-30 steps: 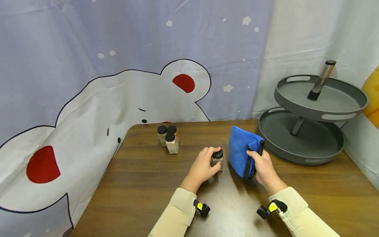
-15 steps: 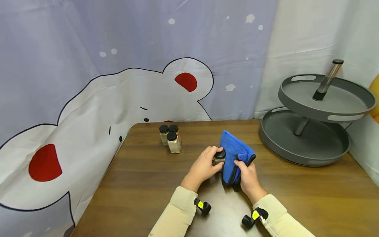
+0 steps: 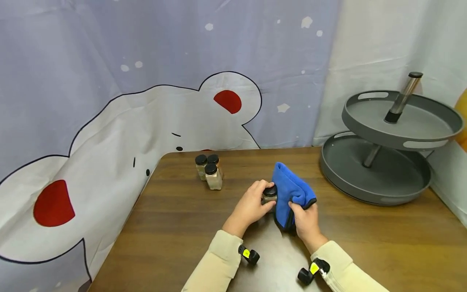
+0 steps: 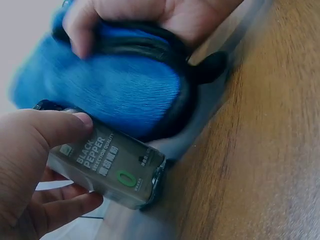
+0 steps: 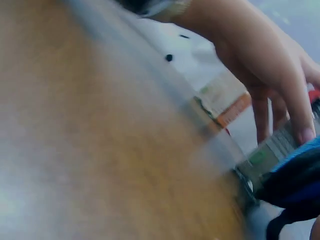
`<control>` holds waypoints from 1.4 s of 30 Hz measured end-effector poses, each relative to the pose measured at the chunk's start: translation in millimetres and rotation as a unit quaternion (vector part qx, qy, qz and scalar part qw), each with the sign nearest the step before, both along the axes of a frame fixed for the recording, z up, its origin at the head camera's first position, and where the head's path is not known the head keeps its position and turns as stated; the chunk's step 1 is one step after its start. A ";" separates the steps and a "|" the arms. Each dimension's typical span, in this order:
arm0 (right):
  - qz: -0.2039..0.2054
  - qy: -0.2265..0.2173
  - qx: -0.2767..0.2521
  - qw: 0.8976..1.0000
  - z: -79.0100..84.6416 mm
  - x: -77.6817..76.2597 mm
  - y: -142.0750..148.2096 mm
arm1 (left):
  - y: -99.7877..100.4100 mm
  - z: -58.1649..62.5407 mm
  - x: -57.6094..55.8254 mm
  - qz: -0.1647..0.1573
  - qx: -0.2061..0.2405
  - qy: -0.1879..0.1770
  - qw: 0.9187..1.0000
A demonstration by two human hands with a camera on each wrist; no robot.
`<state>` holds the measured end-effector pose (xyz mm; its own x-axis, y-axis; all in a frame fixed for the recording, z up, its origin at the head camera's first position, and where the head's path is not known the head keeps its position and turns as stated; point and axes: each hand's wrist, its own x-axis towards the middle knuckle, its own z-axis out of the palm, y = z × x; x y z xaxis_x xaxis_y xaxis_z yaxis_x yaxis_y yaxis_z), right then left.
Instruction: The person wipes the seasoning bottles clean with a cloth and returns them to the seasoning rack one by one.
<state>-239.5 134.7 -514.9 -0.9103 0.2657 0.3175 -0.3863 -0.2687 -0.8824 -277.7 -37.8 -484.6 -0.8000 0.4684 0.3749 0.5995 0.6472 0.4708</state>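
My left hand [image 3: 251,207] grips a small square jar of black pepper [image 4: 117,162] with a black lid, the thumb on one side and the fingers on the other. The label reads "BLACK PEPPER" in the left wrist view. In my right hand [image 3: 307,222] is a folded blue cloth [image 3: 290,188] with black edging, its far side against the jar. The cloth hides part of the jar in the head view. Low on the table, the jar's base seems to meet the wood.
Three more spice jars [image 3: 213,178] with black lids stand grouped at the back left of the wooden table [image 3: 175,235]. A grey two-tier round tray stand [image 3: 375,194] occupies the right rear. A patterned curtain [image 3: 157,117] hangs behind the table.
My right hand has carried the cloth leftward from beside the tray stand onto the jar. In the last half second the cloth's folds shifted slightly. The left hand has stayed on the jar.
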 end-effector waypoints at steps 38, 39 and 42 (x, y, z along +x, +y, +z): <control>-0.046 -0.042 -0.001 0.998 -5.1 2.3 -5.1 | 4.5 4.5 6.7 0.038 -0.004 -0.020 0.999; -0.047 -0.030 0.000 0.998 -5.4 2.7 -4.7 | 5.1 4.1 6.5 0.038 -0.004 -0.021 0.999; -0.041 -0.062 0.028 0.997 -6.3 2.6 -3.0 | 6.3 3.0 6.4 0.036 -0.005 -0.021 0.999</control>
<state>-236.9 131.7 -521.2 -0.9196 0.3248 0.2209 -0.2920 -0.1893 -0.9375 -271.4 -31.4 -481.6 -0.8469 0.4124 0.3358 0.5309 0.6928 0.4880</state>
